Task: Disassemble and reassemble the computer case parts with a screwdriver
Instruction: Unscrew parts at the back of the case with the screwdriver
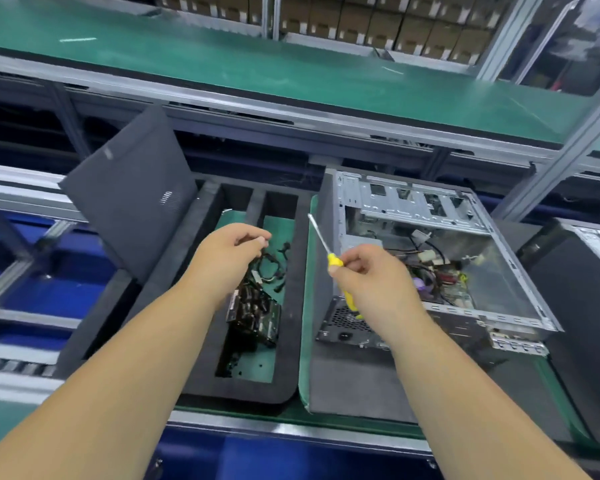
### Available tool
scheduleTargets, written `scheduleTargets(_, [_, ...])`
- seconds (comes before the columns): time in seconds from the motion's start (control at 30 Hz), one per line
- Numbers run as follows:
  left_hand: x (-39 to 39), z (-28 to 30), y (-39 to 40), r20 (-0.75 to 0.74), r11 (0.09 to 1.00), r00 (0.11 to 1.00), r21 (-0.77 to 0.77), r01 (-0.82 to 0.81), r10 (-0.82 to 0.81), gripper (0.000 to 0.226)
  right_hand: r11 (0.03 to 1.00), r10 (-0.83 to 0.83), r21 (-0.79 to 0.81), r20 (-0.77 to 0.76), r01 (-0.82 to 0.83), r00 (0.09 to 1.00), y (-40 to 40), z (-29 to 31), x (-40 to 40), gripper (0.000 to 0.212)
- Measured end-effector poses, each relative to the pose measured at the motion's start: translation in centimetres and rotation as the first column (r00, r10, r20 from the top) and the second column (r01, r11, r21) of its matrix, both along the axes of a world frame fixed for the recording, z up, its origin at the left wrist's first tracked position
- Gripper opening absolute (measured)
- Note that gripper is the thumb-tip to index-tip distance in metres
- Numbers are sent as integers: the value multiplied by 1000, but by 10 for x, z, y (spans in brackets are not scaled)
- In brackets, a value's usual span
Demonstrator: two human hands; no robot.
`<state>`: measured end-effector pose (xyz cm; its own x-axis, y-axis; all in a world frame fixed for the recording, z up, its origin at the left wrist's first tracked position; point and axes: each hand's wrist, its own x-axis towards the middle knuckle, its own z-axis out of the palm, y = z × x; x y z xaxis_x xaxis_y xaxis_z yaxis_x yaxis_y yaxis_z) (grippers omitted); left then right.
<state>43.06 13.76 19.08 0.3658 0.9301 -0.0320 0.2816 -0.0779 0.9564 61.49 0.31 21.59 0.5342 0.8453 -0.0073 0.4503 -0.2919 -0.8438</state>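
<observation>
Green matting covers the worktop [326, 419], where an opened computer case [430, 258] lies on its side to the right of a black foam tray [291, 341] holding removed cables and a circuit board [253, 313]. The right hand [371, 275] grips a yellow-handled screwdriver [335, 259], shaft slanting up and left away from the case just to its right. The left hand [229, 251] hovers over the tray, fingertips pinched together, though on what I cannot tell.
</observation>
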Motion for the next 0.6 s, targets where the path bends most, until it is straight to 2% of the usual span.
scheduleTargets(0.1, [-23, -12, 12, -14, 999, 1000, -34, -16, 15, 19, 987, 129, -113, 121, -116, 984, 18, -13, -37, 13])
scheduleTargets(0.2, [-48, -26, 23, -71, 996, 996, -61, -58, 53, 22, 951, 234, -267, 301, -154, 924, 34, -31, -61, 28])
scheduleTargets(0.5, [-107, -77, 36, -221, 963, 962, -177, -202, 161, 14, 821, 274, -570, 443, 32, 853, 65, -104, -66, 31])
scheduleTargets(0.6, [-114, -92, 35, -392, 960, 908, -163, -226, 147, 10, 768, 310, -636, 478, 80, 822, 69, -123, -66, 37])
